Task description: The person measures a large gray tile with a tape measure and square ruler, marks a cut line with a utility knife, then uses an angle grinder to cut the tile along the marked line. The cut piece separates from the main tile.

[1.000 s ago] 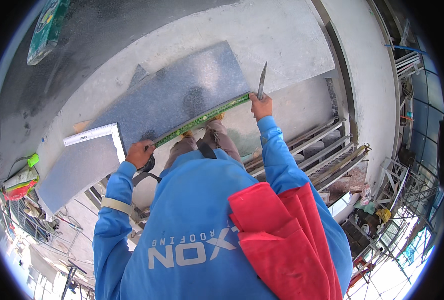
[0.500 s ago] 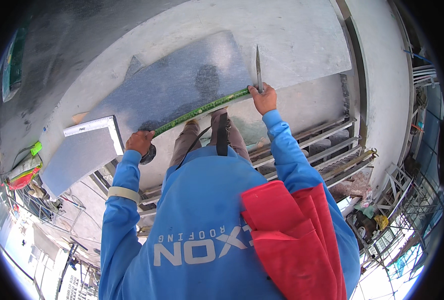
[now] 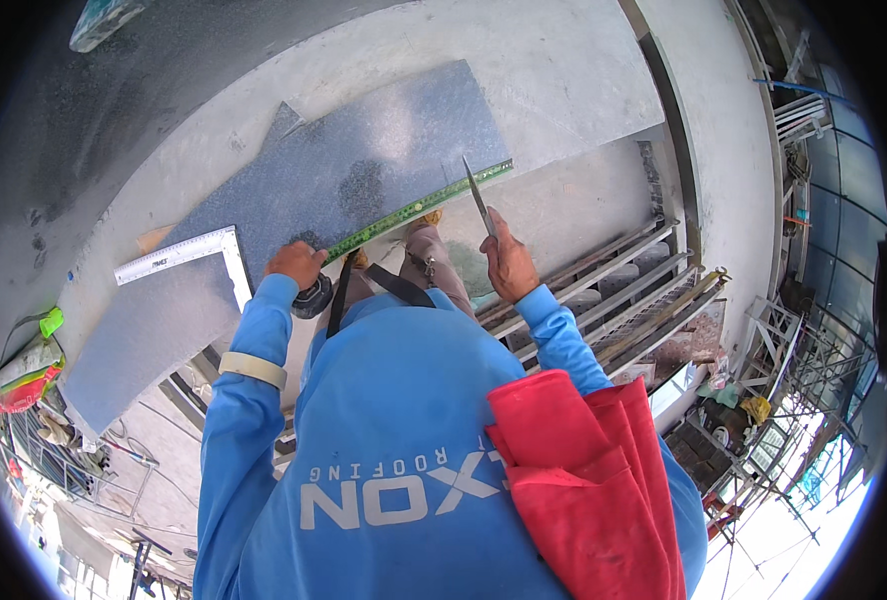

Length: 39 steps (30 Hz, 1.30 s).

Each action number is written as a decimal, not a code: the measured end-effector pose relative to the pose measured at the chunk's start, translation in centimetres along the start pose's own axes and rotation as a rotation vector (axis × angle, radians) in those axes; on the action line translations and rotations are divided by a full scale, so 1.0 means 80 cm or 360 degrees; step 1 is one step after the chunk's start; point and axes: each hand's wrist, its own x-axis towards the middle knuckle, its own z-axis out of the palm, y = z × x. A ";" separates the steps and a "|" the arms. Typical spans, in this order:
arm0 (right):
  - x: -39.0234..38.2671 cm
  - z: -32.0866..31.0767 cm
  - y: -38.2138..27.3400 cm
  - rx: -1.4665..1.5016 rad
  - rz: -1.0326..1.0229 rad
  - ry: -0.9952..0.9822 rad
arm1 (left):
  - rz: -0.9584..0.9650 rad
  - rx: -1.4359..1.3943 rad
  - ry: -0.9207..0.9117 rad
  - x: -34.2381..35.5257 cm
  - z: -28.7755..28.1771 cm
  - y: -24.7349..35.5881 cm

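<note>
My left hand (image 3: 298,263) grips the left end of a green measuring strip (image 3: 414,208), with a black rounded object (image 3: 312,298) just below it. The strip lies along the near edge of a blue-grey sheet (image 3: 419,110). My right hand (image 3: 508,258) is closed on a pointed metal blade tool (image 3: 474,185), held tip up below the strip's right end, off the strip. A white L-shaped square (image 3: 179,255) rests across the sheet's left part, left of my left hand.
Metal bars (image 3: 624,300) lie low at my right. Scaffolding and clutter (image 3: 764,410) stand along the right rim. A green-and-red bag (image 3: 24,380) sits at far left, and a green-and-white object (image 3: 104,20) at top left. Red cloth (image 3: 584,480) drapes over my blue top.
My right hand has let go of the strip's right end and moved down with the blade, which now tilts left. My left hand stays on the strip, slightly higher and farther right.
</note>
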 end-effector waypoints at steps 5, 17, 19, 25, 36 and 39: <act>-0.040 0.031 -0.010 0.0081 0.0221 0.0109 | 0.0086 -0.0128 -0.0058 0.002 -0.011 0.025; 0.105 0.066 0.043 0.0433 0.0559 0.1043 | 0.0101 -0.0074 -0.0150 0.011 -0.009 0.025; 0.133 0.063 0.056 0.0412 0.0645 0.1180 | 0.0175 -0.0063 -0.0136 0.012 -0.007 0.024; 0.164 0.057 0.078 0.0467 0.0875 0.1311 | 0.0150 -0.0052 -0.0101 0.017 -0.003 0.021; 0.175 0.040 0.078 0.0536 0.0817 0.1282 | 0.0126 -0.0031 -0.0102 0.001 -0.001 0.027; 0.175 0.034 0.078 0.0488 0.0847 0.1229 | 0.0128 -0.0031 -0.0077 0.004 0.003 0.027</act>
